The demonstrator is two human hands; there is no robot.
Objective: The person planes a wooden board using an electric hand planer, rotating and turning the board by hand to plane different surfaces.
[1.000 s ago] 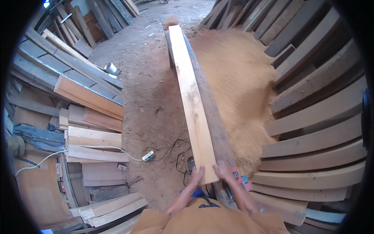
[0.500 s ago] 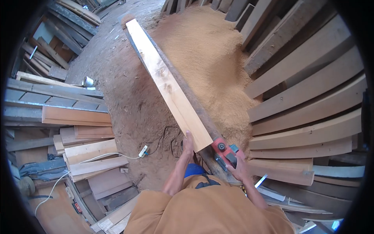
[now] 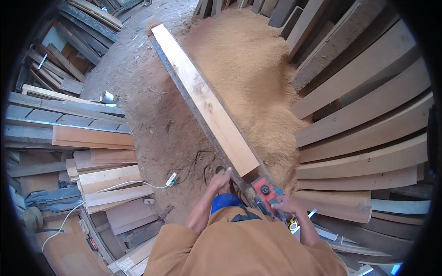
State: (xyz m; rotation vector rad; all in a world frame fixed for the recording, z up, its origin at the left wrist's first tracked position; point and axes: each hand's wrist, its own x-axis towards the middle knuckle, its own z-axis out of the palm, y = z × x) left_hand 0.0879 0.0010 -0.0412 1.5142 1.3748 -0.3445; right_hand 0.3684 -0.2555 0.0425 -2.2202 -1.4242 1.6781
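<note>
While the right hand (image 3: 287, 205) is gripping the electric planer (image 3: 264, 188), the left hand (image 3: 220, 178), finger spread unclear, is leaving the plank (image 3: 209, 108) unheld.

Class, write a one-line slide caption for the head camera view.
Right hand on a red, black-knobbed handheld tool by a long, pale, rectangular wooden board along a narrow, dark wooden bench.

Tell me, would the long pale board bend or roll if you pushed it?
The board is probably stiff, looking like solid wood. It likely won't roll, lying flat. It might slide along the bench, since it looks smooth.
</note>
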